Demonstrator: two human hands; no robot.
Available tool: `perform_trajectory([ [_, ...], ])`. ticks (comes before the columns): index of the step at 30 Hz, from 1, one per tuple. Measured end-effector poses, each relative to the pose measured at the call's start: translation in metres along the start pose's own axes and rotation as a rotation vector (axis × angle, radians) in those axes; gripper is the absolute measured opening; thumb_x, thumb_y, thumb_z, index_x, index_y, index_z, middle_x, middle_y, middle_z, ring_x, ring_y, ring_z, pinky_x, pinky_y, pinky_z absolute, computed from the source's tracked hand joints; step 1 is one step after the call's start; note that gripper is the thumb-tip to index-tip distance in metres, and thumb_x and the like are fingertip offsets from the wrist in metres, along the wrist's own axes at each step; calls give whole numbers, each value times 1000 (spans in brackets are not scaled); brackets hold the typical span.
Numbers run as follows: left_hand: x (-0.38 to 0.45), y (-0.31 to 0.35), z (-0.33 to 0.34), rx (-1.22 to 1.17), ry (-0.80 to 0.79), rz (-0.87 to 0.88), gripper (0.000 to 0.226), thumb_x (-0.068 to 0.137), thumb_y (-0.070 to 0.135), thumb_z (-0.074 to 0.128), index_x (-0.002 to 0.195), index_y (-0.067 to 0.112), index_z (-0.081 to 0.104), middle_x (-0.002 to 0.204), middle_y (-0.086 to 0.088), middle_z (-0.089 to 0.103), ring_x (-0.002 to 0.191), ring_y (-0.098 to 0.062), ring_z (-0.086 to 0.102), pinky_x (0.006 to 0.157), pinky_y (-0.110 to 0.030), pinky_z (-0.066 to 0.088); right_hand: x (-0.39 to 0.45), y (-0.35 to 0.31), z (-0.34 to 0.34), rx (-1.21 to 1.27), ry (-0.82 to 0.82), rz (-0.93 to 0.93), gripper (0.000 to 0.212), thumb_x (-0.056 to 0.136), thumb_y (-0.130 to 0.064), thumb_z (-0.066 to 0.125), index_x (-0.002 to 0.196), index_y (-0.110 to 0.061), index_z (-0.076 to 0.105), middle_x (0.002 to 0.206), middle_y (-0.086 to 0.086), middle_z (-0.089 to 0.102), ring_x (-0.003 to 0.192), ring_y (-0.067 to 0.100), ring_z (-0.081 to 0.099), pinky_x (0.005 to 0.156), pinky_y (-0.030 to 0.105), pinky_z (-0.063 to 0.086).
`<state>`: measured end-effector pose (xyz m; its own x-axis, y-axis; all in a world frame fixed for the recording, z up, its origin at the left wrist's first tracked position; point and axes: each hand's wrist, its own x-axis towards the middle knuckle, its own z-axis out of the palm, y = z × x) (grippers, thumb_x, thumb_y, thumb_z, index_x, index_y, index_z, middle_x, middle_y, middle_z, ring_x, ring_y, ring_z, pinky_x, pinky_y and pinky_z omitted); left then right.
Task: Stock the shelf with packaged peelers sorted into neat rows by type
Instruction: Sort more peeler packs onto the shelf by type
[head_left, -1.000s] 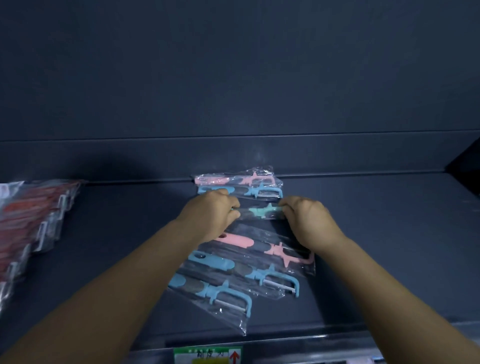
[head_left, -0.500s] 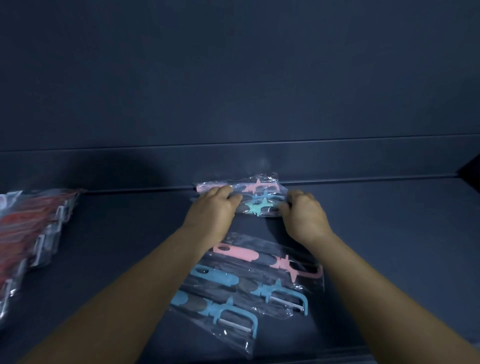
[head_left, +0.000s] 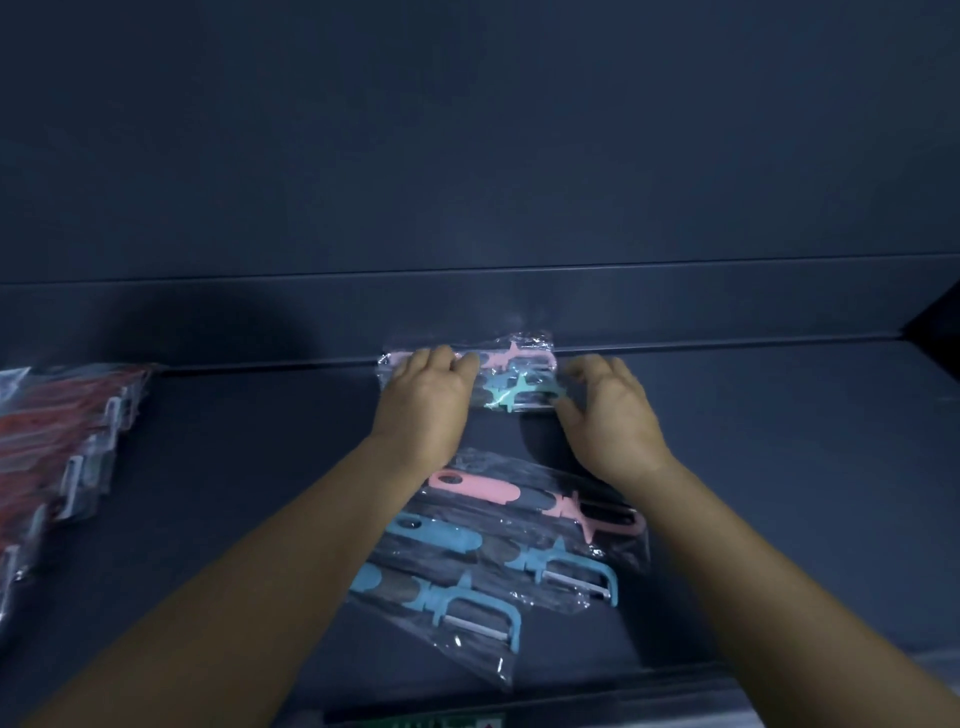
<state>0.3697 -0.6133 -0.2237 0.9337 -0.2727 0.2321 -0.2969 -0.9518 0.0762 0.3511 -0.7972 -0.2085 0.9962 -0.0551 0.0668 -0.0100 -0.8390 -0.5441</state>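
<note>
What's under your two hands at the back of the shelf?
A small stack of bagged peelers: pink on top, blue and mint below, against the shelf's back lip. The left hand and right hand cover both ends, so the count is unclear.

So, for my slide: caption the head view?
Both hands press packaged peelers against the shelf's back wall.
</note>
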Motion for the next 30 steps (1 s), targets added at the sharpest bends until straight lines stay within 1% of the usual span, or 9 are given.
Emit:
perform_trajectory([
  [2, -6, 9, -10, -108, -14, 97, 45, 82, 6, 65, 125, 16, 58, 118, -5, 56, 114, -26, 48, 97, -38, 43, -11, 2, -9, -38, -43, -32, 29, 90, -22, 54, 118, -17, 57, 116, 7, 53, 116, 27, 47, 95, 33, 41],
  [4, -15, 19, -22, -236, -150, 207, 36, 90, 24, 60, 126, 24, 58, 122, 4, 52, 120, -16, 41, 102, -35, 38, -24, 5, -17, -70, -97, -68, 23, 89, -22, 56, 111, -19, 62, 109, 6, 55, 110, 26, 51, 92, 33, 44],
  [6, -26, 28, -31, -261, -318, 285, 35, 90, 37, 59, 124, 29, 59, 120, 9, 52, 118, -10, 41, 100, -32, 39, -36, 9, -23, -92, -147, -87, 19, 88, -21, 56, 106, -20, 64, 101, 1, 54, 104, 23, 54, 87, 29, 43],
  [9, -38, 31, -30, -194, -446, 300, 37, 89, 37, 60, 125, 30, 58, 118, 8, 53, 115, -11, 45, 97, -33, 42, -52, 12, -31, -107, -214, -96, 17, 86, -21, 57, 101, -22, 66, 92, -6, 51, 96, 17, 56, 79, 25, 41],
  [12, -42, 25, -27, -156, -408, 251, 30, 92, 31, 57, 120, 24, 62, 113, 3, 54, 112, -16, 47, 95, -34, 43, -66, 8, -36, -67, -258, -136, 5, 82, -24, 64, 87, -25, 66, 82, -11, 56, 84, 10, 56, 74, 24, 43],
  [14, -43, 19, -26, -133, -389, 221, 26, 94, 30, 54, 116, 19, 64, 110, 1, 54, 108, -17, 48, 93, -34, 43, -75, 6, -36, -47, -323, -184, 8, 77, -27, 71, 82, -27, 64, 86, -11, 57, 83, 8, 57, 77, 22, 45],
  [19, -47, 8, -29, -57, -366, 163, 27, 97, 31, 47, 113, 17, 62, 108, 0, 53, 104, -17, 49, 88, -30, 44, -88, 8, -27, -171, -522, -246, 36, 71, -37, 77, 101, -30, 59, 101, -9, 51, 96, 9, 47, 85, 27, 45],
  [24, -51, 2, -29, -56, -314, 134, 24, 97, 28, 44, 111, 17, 61, 106, 1, 50, 106, -17, 46, 87, -27, 43, -88, 13, -22, -195, -431, -264, 31, 76, -29, 69, 104, -28, 56, 100, -10, 53, 89, 10, 50, 76, 23, 44],
  [30, -45, -4, -33, -75, -243, 107, 29, 99, 27, 42, 120, 16, 58, 113, 0, 49, 110, -18, 44, 92, -30, 43, -81, 18, -18, -205, -345, -296, 27, 80, -25, 63, 107, -27, 60, 108, -5, 60, 99, 17, 57, 85, 29, 48],
])
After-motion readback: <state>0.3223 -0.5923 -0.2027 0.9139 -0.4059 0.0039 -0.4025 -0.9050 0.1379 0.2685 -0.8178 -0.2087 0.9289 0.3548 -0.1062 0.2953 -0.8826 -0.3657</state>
